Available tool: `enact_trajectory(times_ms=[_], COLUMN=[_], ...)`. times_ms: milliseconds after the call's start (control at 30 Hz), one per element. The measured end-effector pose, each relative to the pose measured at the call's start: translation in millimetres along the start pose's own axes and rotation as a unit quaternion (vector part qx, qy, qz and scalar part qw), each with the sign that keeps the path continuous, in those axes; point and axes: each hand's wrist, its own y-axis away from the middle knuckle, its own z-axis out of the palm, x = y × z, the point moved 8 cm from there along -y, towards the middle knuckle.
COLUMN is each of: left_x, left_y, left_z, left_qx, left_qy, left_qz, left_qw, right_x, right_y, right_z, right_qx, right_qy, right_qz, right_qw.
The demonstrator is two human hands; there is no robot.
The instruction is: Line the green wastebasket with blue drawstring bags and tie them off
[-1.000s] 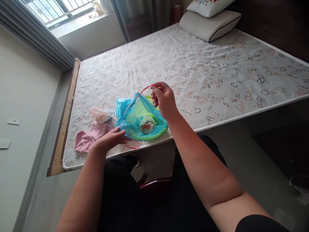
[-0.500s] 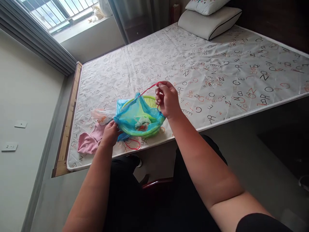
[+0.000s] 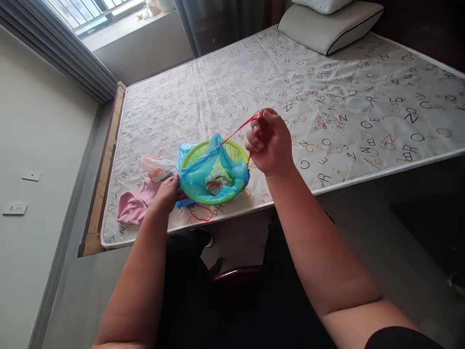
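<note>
A green plastic basket point(image 3: 238, 151) stands near the mattress's front edge, lined with a blue plastic bag point(image 3: 199, 177). Crumpled whitish scraps point(image 3: 218, 180) with a bit of orange lie inside the bag. My right hand point(image 3: 272, 140) is raised to the right of the basket, its fingers closed on the bag's red drawstring point(image 3: 238, 130), which is pulled taut. At the basket's left side my left hand point(image 3: 167, 194) grips the rim with the bag's edge; its fingertips are partly hidden. Another red cord loop point(image 3: 201, 213) lies on the mattress in front.
To the left lie a pink cloth point(image 3: 131, 207) and a clear plastic bag point(image 3: 156, 168). The letter-patterned mattress point(image 3: 232, 87) has a wooden bed frame point(image 3: 105, 179) along its left side. Pillows point(image 3: 323, 29) are stacked at the back right. A dark red chair edge point(image 3: 238, 271) shows between my legs.
My right hand has moved up and right, drawing the red drawstring farther out of the bag. The bag's far edge has slipped inward, baring more of the basket. My left hand stays at the rim.
</note>
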Motion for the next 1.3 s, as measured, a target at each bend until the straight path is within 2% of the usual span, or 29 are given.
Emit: enact_trajectory(times_ms=[67,167,233,300,333,367,433,533,600,633,700,833,933,1033,1100,1167,1300], left_x=[-1,9,24,40,46,50,55,59,59,58,55,43,31,33,36,35,35], left_y=[2,0,-2,-3,-3,-4,-6,-8,-10,-11,-15,-27,-30,-26,-23,-23,-29], left_z=[-3,-14,-19,-18,-14,-10,1,14,17,16,15,18,22,24,22,16,7], left_qx=[-0.013,0.029,0.087,0.141,0.154,0.159,0.141,0.101,0.088,0.087,0.096,0.080,0.031,-0.048,-0.109,-0.137,-0.113], left_qy=[-0.025,-0.132,-0.261,-0.366,-0.392,-0.396,-0.356,-0.260,-0.204,-0.179,-0.147,-0.138,-0.045,0.032,-0.002,-0.086,-0.212], left_qz=[-0.009,0.048,0.123,0.192,0.218,0.239,0.274,0.317,0.321,0.315,0.296,0.193,0.094,0.055,0.043,0.036,0.056], left_qw=[1.000,0.990,0.954,0.900,0.880,0.872,0.882,0.907,0.921,0.928,0.939,0.968,0.994,0.997,0.993,0.986,0.969], right_x=[-1,3,7,13,16,19,26,40,54,59,60,42,30,18,11,6,5], right_y=[-1,-3,-4,-3,-3,-3,-2,-3,-3,-3,-5,-9,-12,-13,-14,-14,-16], right_z=[-2,-6,-6,-3,-1,0,-5,-26,-39,-44,-51,-68,-84,-99,-107,-114,-125], right_qx=[-0.003,0.012,0.021,0.006,-0.007,-0.017,-0.014,0.019,-0.005,-0.021,-0.024,0.069,0.124,0.160,0.178,0.193,0.205], right_qy=[0.002,0.045,0.090,0.145,0.183,0.233,0.371,0.586,0.668,0.691,0.716,0.722,0.713,0.714,0.712,0.705,0.685], right_qz=[-0.008,-0.006,0.001,0.010,0.012,0.010,0.001,0.035,0.092,0.111,0.115,0.090,0.084,0.069,0.060,0.054,0.057], right_qw=[1.000,0.999,0.996,0.989,0.983,0.972,0.929,0.809,0.738,0.714,0.688,0.683,0.685,0.678,0.677,0.680,0.697])
